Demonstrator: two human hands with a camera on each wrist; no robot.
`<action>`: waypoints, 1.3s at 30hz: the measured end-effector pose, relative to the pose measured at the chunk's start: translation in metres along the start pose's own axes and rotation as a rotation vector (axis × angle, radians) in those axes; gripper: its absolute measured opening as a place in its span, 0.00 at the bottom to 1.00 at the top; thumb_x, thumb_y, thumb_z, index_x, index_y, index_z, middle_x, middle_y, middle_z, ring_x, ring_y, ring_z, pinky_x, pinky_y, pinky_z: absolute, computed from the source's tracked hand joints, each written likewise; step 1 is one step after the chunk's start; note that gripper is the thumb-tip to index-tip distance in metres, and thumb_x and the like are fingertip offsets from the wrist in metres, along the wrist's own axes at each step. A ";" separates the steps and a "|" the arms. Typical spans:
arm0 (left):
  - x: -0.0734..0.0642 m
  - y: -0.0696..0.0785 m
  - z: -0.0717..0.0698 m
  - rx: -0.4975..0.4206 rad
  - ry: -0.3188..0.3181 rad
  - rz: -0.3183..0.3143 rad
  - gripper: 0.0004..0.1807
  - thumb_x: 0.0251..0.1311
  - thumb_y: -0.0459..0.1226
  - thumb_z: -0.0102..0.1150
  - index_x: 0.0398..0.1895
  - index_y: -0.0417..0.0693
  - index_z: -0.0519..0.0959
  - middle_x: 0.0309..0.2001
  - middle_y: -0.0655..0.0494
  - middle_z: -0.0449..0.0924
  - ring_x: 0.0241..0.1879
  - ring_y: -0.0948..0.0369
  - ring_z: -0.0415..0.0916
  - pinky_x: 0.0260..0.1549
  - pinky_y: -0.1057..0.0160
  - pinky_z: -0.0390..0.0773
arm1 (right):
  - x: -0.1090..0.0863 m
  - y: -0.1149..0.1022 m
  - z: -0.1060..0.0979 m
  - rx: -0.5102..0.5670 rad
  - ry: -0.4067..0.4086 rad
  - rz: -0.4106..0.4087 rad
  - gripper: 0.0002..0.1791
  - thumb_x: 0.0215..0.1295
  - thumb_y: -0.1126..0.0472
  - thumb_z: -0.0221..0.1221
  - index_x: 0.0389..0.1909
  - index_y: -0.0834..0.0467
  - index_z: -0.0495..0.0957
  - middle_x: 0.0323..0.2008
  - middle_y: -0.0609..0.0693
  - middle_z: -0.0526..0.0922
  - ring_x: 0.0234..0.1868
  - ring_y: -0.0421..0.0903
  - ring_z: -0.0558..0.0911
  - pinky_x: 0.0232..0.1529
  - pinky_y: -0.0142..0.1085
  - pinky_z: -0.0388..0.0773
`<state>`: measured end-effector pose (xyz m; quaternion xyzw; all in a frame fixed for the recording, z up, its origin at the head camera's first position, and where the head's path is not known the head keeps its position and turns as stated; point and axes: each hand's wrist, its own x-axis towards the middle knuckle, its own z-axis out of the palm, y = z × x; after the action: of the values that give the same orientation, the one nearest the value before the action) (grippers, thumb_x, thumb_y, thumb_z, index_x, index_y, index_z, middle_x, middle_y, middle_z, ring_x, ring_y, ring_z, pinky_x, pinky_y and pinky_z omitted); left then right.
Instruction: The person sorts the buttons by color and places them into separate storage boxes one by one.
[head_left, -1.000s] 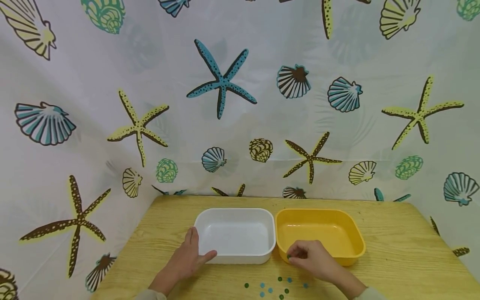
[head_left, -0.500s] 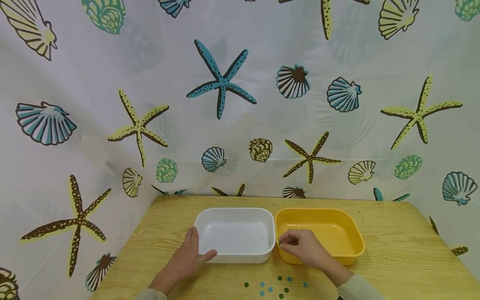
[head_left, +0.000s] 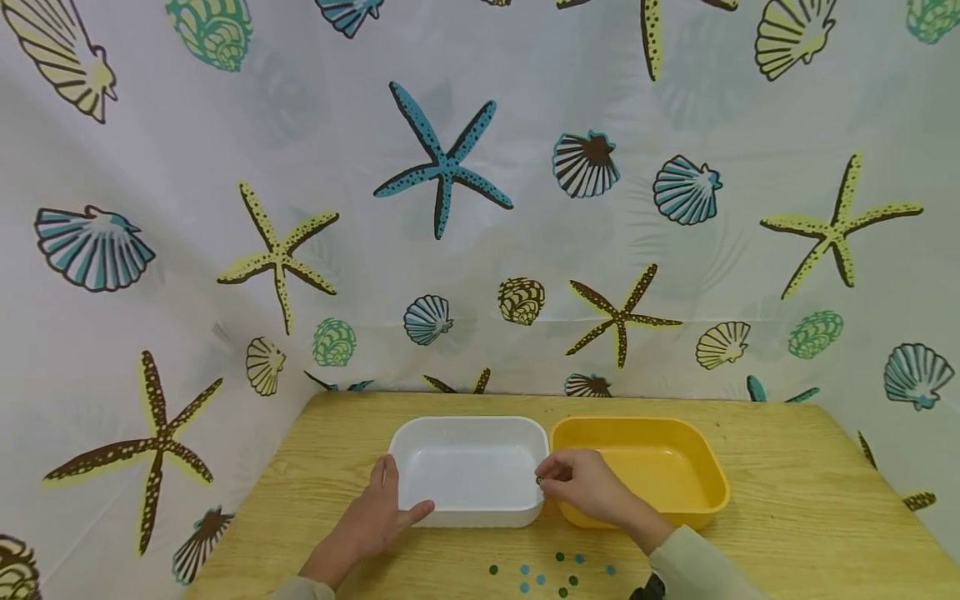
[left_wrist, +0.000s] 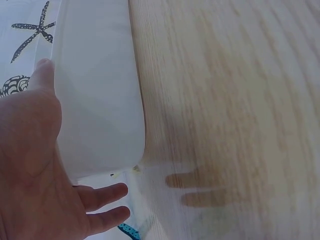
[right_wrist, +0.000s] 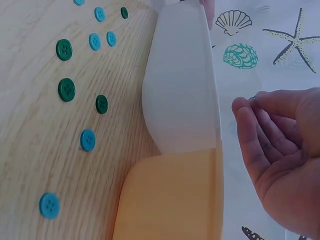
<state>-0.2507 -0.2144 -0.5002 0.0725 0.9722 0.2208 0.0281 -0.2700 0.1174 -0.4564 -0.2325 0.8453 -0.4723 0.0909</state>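
Observation:
My right hand (head_left: 581, 485) pinches a small dark green button (head_left: 539, 481) between thumb and fingertips, over the place where the two basins meet. Only a sliver of that button shows in the right wrist view, where the right hand (right_wrist: 280, 145) hangs above the rims. The white basin (head_left: 472, 518) stands at the left, the yellow basin (head_left: 675, 521) right beside it. My left hand (head_left: 372, 512) rests at the white basin's near left corner, fingers straight and thumb spread along its front. In the left wrist view, the left hand (left_wrist: 45, 165) lies against the white wall.
Several blue and green buttons lie scattered on the wooden table (head_left: 810, 500) in front of the basins, among them a green button (right_wrist: 66, 89) and a blue button (right_wrist: 49, 205). A white curtain (head_left: 510, 242) printed with shells and starfish hangs behind and at both sides.
My right hand has moved left with the green button, from the yellow basin's near edge to the white basin's right rim. The left hand and both basins have stayed put.

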 end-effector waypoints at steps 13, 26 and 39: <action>0.000 0.000 0.003 -0.002 -0.010 0.007 0.63 0.56 0.67 0.49 0.68 0.20 0.38 0.69 0.25 0.39 0.57 0.36 0.65 0.52 0.43 0.68 | 0.015 0.000 0.010 -0.017 -0.037 -0.001 0.03 0.62 0.67 0.59 0.35 0.61 0.80 0.28 0.47 0.80 0.29 0.42 0.79 0.31 0.32 0.78; -0.001 0.001 0.000 -0.006 -0.029 -0.001 0.62 0.57 0.66 0.49 0.68 0.20 0.37 0.69 0.25 0.38 0.54 0.38 0.69 0.50 0.45 0.70 | 0.031 0.003 0.005 -0.029 -0.056 0.002 0.03 0.62 0.68 0.59 0.36 0.63 0.78 0.27 0.49 0.79 0.28 0.43 0.78 0.31 0.34 0.78; 0.000 0.000 -0.002 -0.015 -0.036 0.004 0.62 0.57 0.67 0.48 0.68 0.21 0.37 0.69 0.26 0.37 0.55 0.39 0.69 0.50 0.45 0.71 | 0.047 0.006 -0.003 0.024 -0.054 0.061 0.05 0.63 0.70 0.59 0.39 0.65 0.79 0.29 0.51 0.80 0.30 0.45 0.80 0.36 0.36 0.79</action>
<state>-0.2509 -0.2149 -0.4980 0.0784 0.9697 0.2266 0.0458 -0.3142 0.0996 -0.4570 -0.2182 0.8436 -0.4728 0.1307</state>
